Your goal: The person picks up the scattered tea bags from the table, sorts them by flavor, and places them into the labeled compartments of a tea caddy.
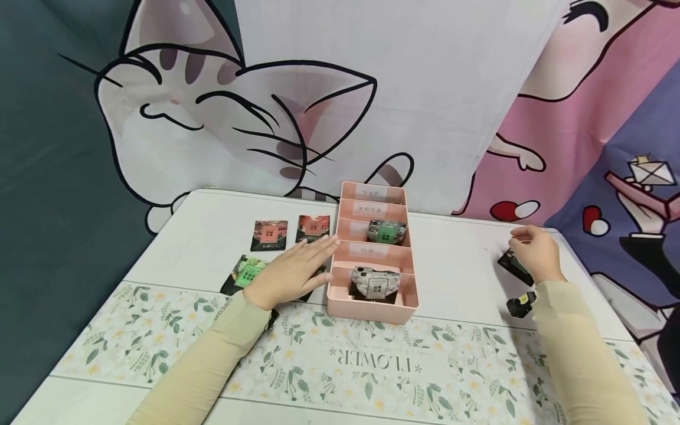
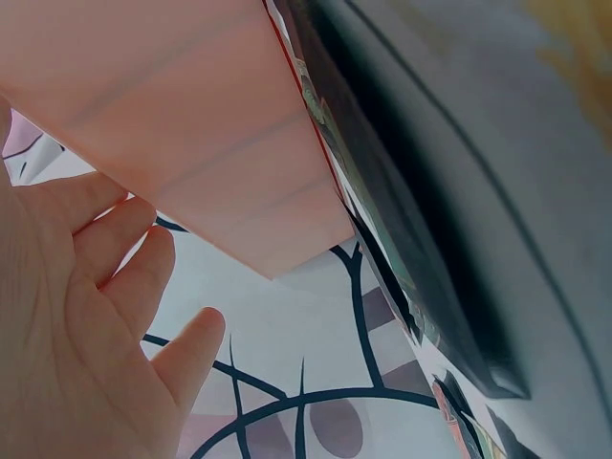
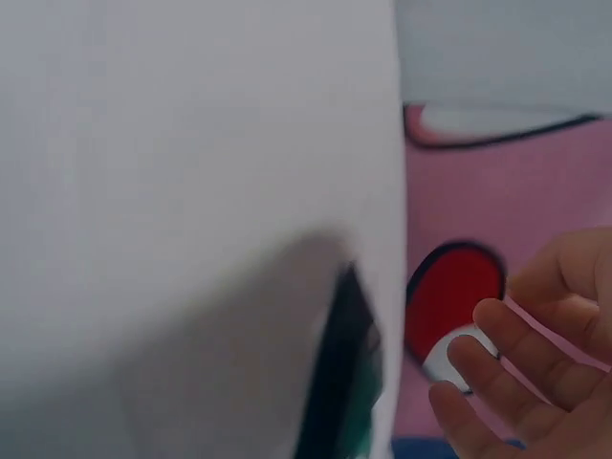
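Head view shows both forearms (image 1: 589,354) stretched forward, the left hand (image 1: 291,268) holding nothing, its fingers extended beside the pink box (image 1: 369,311), while the right hand (image 1: 538,255), also empty, hangs with loosely bent, parted fingers near a dark packet (image 1: 513,268) on the right of the surface (image 1: 457,268).

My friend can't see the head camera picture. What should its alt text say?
A person's left hand is beside a pink divided box with two packets visible inside; the right hand hovers near a dark packet. Two red packets lie left of the box.
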A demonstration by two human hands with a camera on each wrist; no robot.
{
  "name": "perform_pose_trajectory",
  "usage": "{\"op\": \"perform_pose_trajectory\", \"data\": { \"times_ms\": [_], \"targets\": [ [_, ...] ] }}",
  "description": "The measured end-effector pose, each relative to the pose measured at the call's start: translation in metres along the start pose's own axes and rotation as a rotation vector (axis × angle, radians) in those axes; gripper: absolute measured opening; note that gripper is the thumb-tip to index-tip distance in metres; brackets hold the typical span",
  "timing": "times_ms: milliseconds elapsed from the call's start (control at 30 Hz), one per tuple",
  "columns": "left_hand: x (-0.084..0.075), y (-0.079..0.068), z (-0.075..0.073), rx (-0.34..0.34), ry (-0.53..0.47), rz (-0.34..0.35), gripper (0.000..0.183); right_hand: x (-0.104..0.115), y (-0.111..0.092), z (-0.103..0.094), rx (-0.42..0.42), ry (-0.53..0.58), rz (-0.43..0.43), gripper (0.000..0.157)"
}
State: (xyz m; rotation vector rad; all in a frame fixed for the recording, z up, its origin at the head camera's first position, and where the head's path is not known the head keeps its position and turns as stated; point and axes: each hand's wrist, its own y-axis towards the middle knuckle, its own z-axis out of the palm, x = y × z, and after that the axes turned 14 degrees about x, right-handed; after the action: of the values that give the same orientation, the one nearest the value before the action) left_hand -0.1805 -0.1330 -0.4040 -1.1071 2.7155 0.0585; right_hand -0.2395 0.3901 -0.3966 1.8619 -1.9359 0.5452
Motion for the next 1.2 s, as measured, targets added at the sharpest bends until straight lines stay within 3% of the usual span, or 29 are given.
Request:
{"op": "perform_pose_trajectory", "data": {
  "times_ms": [300,833,1200],
  "targets": [
    [0.001,0.002,0.002,0.007,0.002,0.002,0.067,-0.033,0.001,-0.003,0.087,-0.05,0.037,0.044],
    [0.002,0.002,0.002,0.004,0.002,-0.002,0.067,-0.055,0.002,-0.012,0.247,-0.145,0.124,0.062],
    [0.001,0.002,0.0,0.005,-0.001,-0.004,0.067,-0.059,0.002,-0.015,0.245,-0.142,0.158,0.061]
  ]
}}
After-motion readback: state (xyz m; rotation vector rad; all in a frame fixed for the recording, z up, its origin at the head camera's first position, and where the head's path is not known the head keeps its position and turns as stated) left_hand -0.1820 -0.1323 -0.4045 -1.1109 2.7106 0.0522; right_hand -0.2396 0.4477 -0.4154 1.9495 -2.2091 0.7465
